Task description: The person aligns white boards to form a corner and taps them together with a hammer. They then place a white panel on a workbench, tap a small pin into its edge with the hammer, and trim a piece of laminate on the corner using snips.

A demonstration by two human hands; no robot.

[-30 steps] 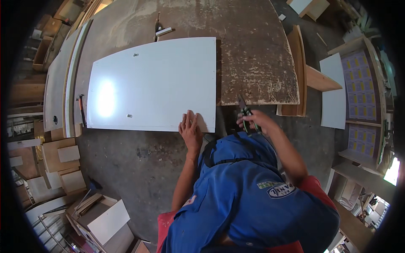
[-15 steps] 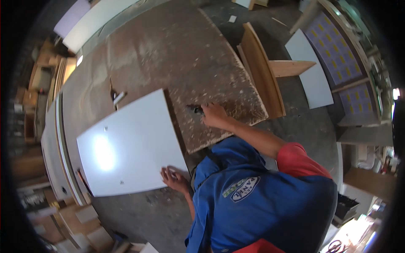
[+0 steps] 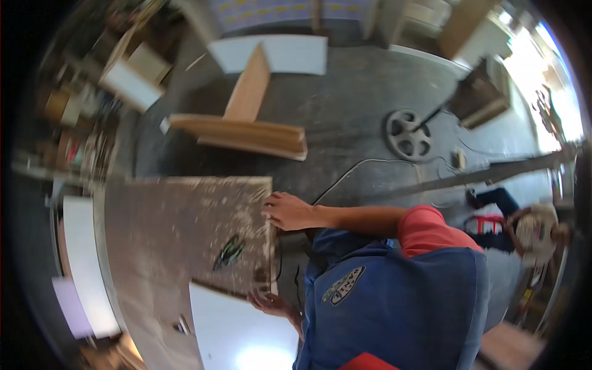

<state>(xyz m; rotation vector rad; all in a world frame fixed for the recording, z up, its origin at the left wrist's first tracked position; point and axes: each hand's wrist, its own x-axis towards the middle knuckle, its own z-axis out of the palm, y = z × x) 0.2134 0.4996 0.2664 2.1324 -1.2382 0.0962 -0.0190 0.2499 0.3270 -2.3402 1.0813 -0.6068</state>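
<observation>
My right hand rests on the corner edge of the brown worktable, holding nothing, its fingers apart. A hand tool with green-and-black handles, like pliers, lies loose on the tabletop, left of and below that hand. My left hand is at the edge of a white panel lying on the table, its fingers spread and somewhat bent, with no object visible in them. Part of the panel runs out at the bottom of the picture. Beside its left edge lies a small dark-and-white item, too blurred to name.
Beyond the table a wooden T-shaped piece stands on the floor before a white board. A spoked wheel and a cable lie farther right. Another person is at the far right. White boards stand at left.
The view has swung right, shifting the scene round. My right hand has let go of the green-and-black tool and moved to the table edge. My left hand stays by the panel.
</observation>
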